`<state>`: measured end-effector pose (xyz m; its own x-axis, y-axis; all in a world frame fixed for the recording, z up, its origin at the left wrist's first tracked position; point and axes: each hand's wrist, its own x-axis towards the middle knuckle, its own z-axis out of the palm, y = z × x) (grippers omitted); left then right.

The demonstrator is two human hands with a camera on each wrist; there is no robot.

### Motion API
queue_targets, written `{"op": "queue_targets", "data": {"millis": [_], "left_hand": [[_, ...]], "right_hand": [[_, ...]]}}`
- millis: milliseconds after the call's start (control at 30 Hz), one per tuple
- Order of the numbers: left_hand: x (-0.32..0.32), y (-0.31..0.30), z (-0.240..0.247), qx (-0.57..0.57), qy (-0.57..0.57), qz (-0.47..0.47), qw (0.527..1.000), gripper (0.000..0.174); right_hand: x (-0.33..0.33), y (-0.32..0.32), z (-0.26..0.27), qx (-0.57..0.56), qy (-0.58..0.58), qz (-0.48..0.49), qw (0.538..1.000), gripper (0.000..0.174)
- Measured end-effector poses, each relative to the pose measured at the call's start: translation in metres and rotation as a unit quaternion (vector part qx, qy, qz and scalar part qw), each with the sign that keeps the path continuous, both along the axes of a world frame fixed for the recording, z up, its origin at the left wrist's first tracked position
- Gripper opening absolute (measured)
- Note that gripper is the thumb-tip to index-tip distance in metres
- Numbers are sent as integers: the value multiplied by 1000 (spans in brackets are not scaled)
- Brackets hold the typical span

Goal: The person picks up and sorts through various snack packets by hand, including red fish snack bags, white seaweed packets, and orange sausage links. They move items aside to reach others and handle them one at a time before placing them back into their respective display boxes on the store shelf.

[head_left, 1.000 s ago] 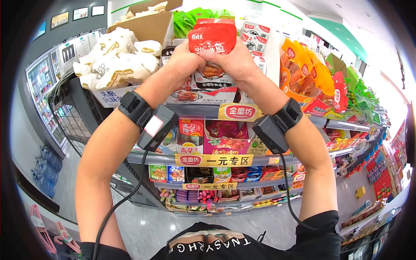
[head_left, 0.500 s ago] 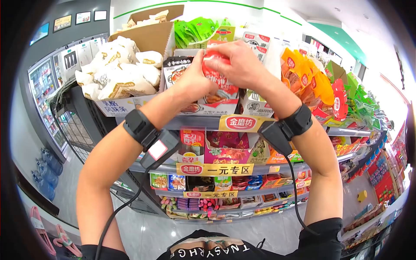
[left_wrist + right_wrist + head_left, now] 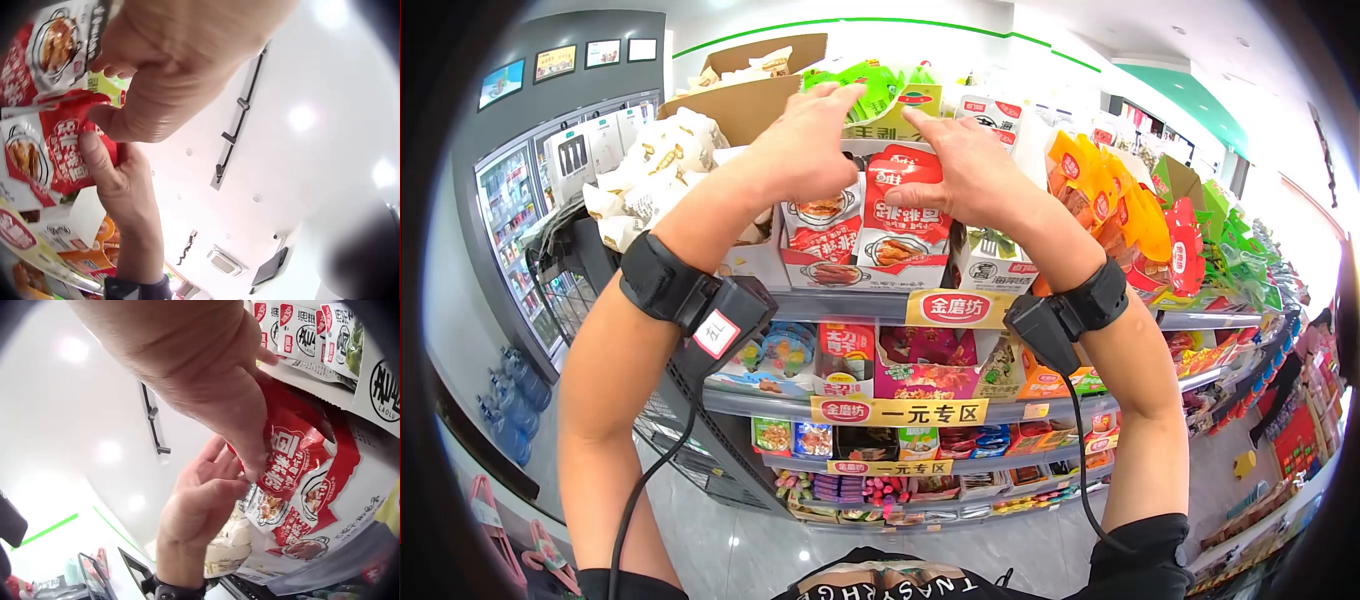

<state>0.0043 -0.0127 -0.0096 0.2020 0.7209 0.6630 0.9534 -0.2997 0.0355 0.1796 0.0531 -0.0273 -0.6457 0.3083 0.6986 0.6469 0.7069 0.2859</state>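
A red snack packet (image 3: 905, 215) with a picture of food in a pot stands in a white printed display box (image 3: 905, 277) on the top shelf. My right hand (image 3: 970, 170) is at the packet's right, fingers extended upward, and its thumb lies over the red front. In the left wrist view that thumb touches the packet (image 3: 69, 147). My left hand (image 3: 805, 150) hovers over the box's left part, its fingers stretched forward and holding nothing. Another packet (image 3: 56, 47), white and black with red, shows beside the red one in the left wrist view.
White wrapped snacks (image 3: 655, 170) stand left of the box. Green packs (image 3: 865, 85) are behind it, and orange packs (image 3: 1100, 190) fill the right side. A yellow label (image 3: 960, 307) runs along the shelf edge, with more stocked shelves below.
The red packet, held up in both hands earlier, has come down into the display box. My left hand has moved off it to the left, and my right fingers have straightened.
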Motion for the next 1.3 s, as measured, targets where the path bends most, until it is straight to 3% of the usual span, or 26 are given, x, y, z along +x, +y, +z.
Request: {"op": "queue_targets", "data": {"millis": [33, 133, 167, 233, 267, 333, 433, 533, 600, 667, 767, 867, 900, 933, 1033, 1067, 1100, 1167, 1200, 1300], "left_hand": [[0, 0, -1, 39, 39, 66, 996, 74], [11, -1, -3, -109, 188, 244, 945, 64], [13, 0, -5, -153, 241, 301, 910, 61], [7, 5, -15, -99, 247, 264, 927, 52], [6, 10, -15, -96, 230, 232, 940, 51], [7, 6, -9, -82, 206, 188, 957, 43], [-8, 17, -13, 93, 347, 146, 922, 45], [-2, 32, 7, -197, 257, 165, 932, 53], [6, 37, 12, -238, 276, 191, 911, 59], [9, 46, 15, -255, 315, 210, 890, 65], [17, 36, 24, -304, 289, 139, 897, 52], [20, 48, 28, -369, 272, 156, 875, 57], [23, 51, 30, -390, 271, 163, 865, 58], [27, 55, 35, -395, 289, 169, 855, 71], [25, 54, 42, -424, 298, 124, 846, 74], [28, 53, 44, -429, 304, 156, 837, 78], [7, 77, 37, -408, 287, 93, 862, 79], [7, 78, 42, -435, 308, 57, 844, 86], [6, 75, 44, -392, 317, 15, 863, 93], [7, 86, 50, -424, 274, 5, 863, 93]], "right_hand": [[-1, 1, -2, 78, 9, 8, 997, 86], [-6, -8, -2, -141, -51, 26, 988, 88], [-7, -8, -1, -137, -64, 22, 988, 87], [-6, -4, 3, -126, -88, 14, 988, 86], [-7, -4, 4, -59, -96, -43, 993, 83], [-8, -7, 4, -80, -120, -67, 987, 82], [-10, -3, 0, -69, -101, -47, 991, 83], [-10, -3, -2, -24, -108, -87, 990, 84], [-11, 0, -4, -24, -104, -116, 987, 84], [-8, 3, -9, 9, -68, -86, 994, 84], [3, -8, -12, 26, -5, -24, 999, 71], [18, -13, -17, 46, 50, 30, 997, 53], [24, -13, -19, 48, 61, 39, 996, 51], [30, -15, -20, 51, 72, 49, 995, 49], [49, -34, -25, 48, 107, 86, 989, 38], [56, -41, -27, 51, 112, 93, 988, 37], [64, -48, -30, 54, 117, 100, 987, 35], [76, -65, -37, 66, 122, 132, 981, 28], [82, -72, -42, 57, 124, 144, 980, 26], [86, -82, -62, 25, 126, 169, 977, 23]]}}
